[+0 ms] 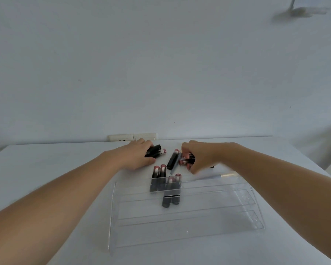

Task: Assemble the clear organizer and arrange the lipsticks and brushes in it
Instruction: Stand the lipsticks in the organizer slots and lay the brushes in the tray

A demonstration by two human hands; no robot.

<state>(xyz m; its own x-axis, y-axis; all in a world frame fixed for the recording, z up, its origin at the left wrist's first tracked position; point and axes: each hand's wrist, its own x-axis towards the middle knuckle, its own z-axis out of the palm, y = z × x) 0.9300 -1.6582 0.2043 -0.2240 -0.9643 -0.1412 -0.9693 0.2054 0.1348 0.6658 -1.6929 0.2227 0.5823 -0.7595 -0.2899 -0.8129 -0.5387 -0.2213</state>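
A: Item one, left hand (pixel 137 155)?
B: Palm down on the table (pixel 52 165), arm stretched forward. Fingers and thumb curl round two dark lipsticks (pixel 154 151), whose pink ends stick out past the fingertips.

A: Item two, right hand (pixel 198 156)?
B: Also reached forward, wrist bent, knuckles up. It pinches a couple of lipsticks (pixel 186 159) under the curled fingers; exact count hidden.

A: Between the hands?
B: One loose lipstick (pixel 172 159) lying slantwise, just beside the right fingertips, with a slim grey stick (pixel 177 161) against it, perhaps a brush handle; too blurred to say.

A: Nearer the body than the hands?
B: Four lipsticks (pixel 165 185) in a row, pink ends toward the hands, lower ends overlapping the far tiers of the clear organizer (pixel 182 224). Whether they sit in a tier or merely show through it, cannot tell. Under the right wrist, a brush (pixel 221 175) with a pale metal collar lies along the organizer's far edge.

A: Progress?
B: Judged early to middle. The organizer looks put together, tiers mostly bare. Remaining: lipsticks in both hands, the loose one, the brush.
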